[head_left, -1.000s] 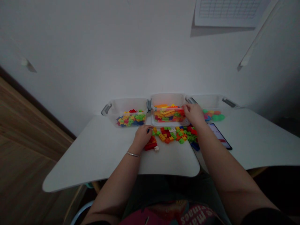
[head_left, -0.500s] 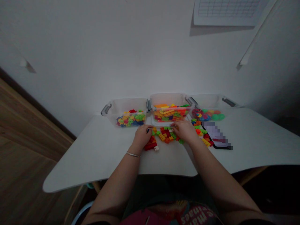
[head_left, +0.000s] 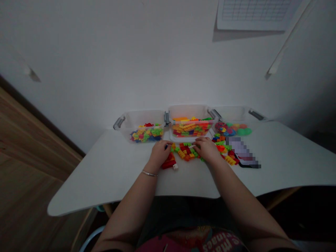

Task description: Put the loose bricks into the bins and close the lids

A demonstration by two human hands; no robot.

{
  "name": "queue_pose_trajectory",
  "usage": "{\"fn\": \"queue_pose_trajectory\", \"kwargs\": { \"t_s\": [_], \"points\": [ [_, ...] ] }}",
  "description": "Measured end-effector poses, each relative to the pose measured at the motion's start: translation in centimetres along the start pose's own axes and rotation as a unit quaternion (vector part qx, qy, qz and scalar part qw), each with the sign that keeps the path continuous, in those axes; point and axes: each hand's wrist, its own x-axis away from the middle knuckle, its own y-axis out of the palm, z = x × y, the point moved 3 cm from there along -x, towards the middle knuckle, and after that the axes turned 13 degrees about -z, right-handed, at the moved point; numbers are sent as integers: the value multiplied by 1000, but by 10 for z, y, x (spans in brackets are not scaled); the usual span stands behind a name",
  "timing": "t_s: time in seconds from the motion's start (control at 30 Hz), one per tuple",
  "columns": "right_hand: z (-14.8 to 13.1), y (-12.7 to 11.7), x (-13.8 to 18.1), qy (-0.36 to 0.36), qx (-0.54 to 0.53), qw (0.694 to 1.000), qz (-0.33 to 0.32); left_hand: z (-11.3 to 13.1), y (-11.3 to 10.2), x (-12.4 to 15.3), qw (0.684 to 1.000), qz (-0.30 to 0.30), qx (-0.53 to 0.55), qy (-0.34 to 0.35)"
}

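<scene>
A heap of small colourful building bricks [head_left: 187,151] lies on the white table [head_left: 118,171] in front of three clear bins. My left hand [head_left: 160,152] rests curled at the heap's left edge, above a red brick assembly [head_left: 169,162] with a white piece. My right hand [head_left: 207,148] lies on the heap's right part, fingers bent and pinching at bricks near the middle. What either hand grips is too small to make out.
The left bin [head_left: 126,120] holds mixed bricks, the middle bin [head_left: 189,110] orange and green ones, and the right bin [head_left: 236,113] round coloured pieces. A phone [head_left: 245,155] lies right of the heap, with more bricks [head_left: 225,152] beside it.
My right hand came back from the middle bin's right edge down to the heap and shifted slightly left. My left hand stayed in place.
</scene>
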Motion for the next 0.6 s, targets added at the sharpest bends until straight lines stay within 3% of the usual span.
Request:
{"fn": "queue_pose_trajectory", "kwargs": {
  "t_s": [0.3, 0.6],
  "points": [
    [-2, 4, -1, 37, 1, 999, -37, 2, 0, 0, 1000, -14, 2, -17],
    [0, 5, -4, 10, -111, 993, 38, 0, 1, 0, 1000, -13, 5, -13]
  ]
}}
